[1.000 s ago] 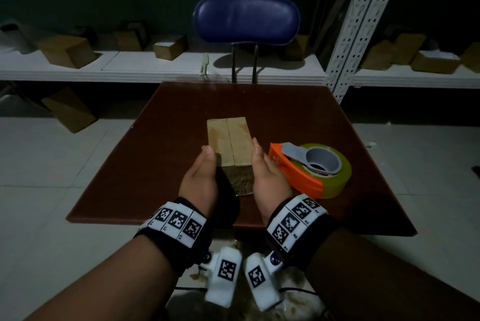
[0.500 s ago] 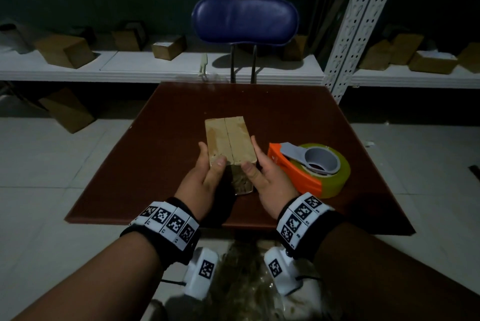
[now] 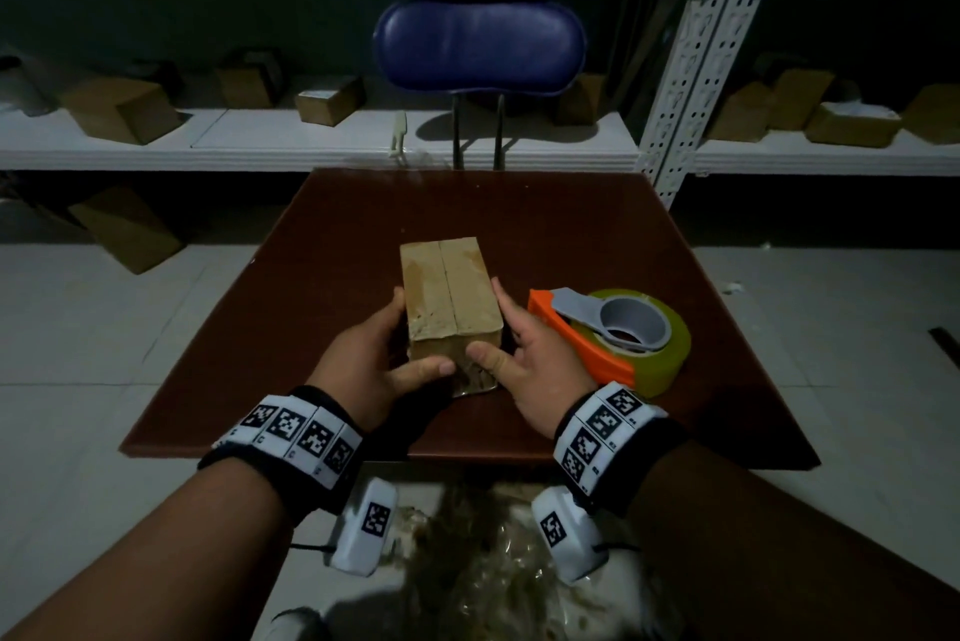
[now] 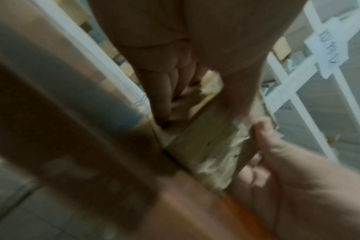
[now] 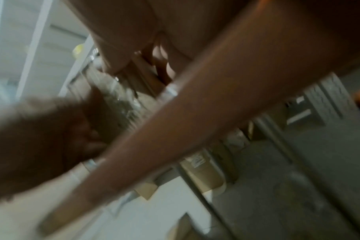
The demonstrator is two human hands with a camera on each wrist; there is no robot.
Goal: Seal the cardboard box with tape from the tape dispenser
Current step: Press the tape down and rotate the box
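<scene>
A small brown cardboard box [image 3: 452,292] lies lengthwise on the dark red-brown table [image 3: 322,277], its two top flaps meeting along a middle seam. My left hand [image 3: 410,339] holds its left side and my right hand [image 3: 493,323] its right side, fingers along the walls and both thumbs pressed on the crinkled near end face. The orange tape dispenser [image 3: 587,354] with a yellow-green roll and grey hub lies just right of my right hand, untouched. The blurred left wrist view shows the box [image 4: 206,138] between my left fingers [image 4: 160,100] and thumb.
A blue chair [image 3: 478,48] stands behind the table's far edge. White shelves [image 3: 311,141] with several cardboard boxes run along the back, with a perforated upright [image 3: 691,69] at the right. Crumpled clear plastic [image 3: 493,573] lies on the floor below the near table edge.
My hands went from lying flat beside the box to holding it. Both thumbs came over the near top edge and now press on the near end face. The dispenser has not moved.
</scene>
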